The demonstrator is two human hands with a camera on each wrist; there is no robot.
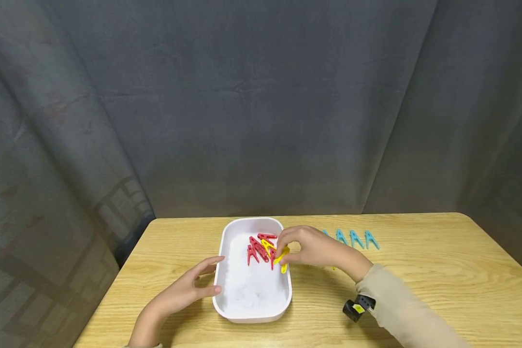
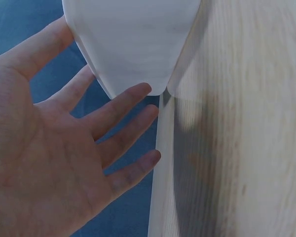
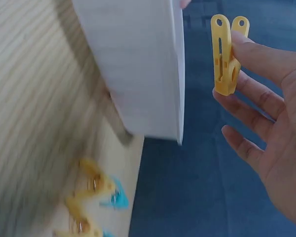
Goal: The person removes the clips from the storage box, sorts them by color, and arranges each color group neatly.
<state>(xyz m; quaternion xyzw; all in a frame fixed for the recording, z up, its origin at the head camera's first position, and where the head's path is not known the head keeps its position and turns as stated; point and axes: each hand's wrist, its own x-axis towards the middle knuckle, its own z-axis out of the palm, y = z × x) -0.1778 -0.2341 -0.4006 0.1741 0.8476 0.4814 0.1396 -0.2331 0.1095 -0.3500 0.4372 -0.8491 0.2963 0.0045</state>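
A white tray [image 1: 252, 304] holds several red clothespins [image 1: 258, 248] and a yellow clothespin [image 1: 266, 245], grouped toward its back right. At the tray's left side is my left hand [image 1: 178, 292], its fingers spread and fingertips right at the rim; the left wrist view shows the hand [image 2: 54, 143] with an empty palm. Over the right rim, my right hand [image 1: 311, 247] pinches another yellow clothespin [image 3: 222, 59] between thumb and fingers. In the right wrist view that clothespin stands nearly upright, beyond the tray's edge.
To the right of the tray, several blue clothespins [image 1: 355, 239] stand in a row on the wooden table [image 1: 439, 270]. Yellow clothespins [image 3: 91, 182] lie nearby, mostly hidden by my right arm in the head view. A dark curtain [image 1: 261, 121] hangs behind the table.
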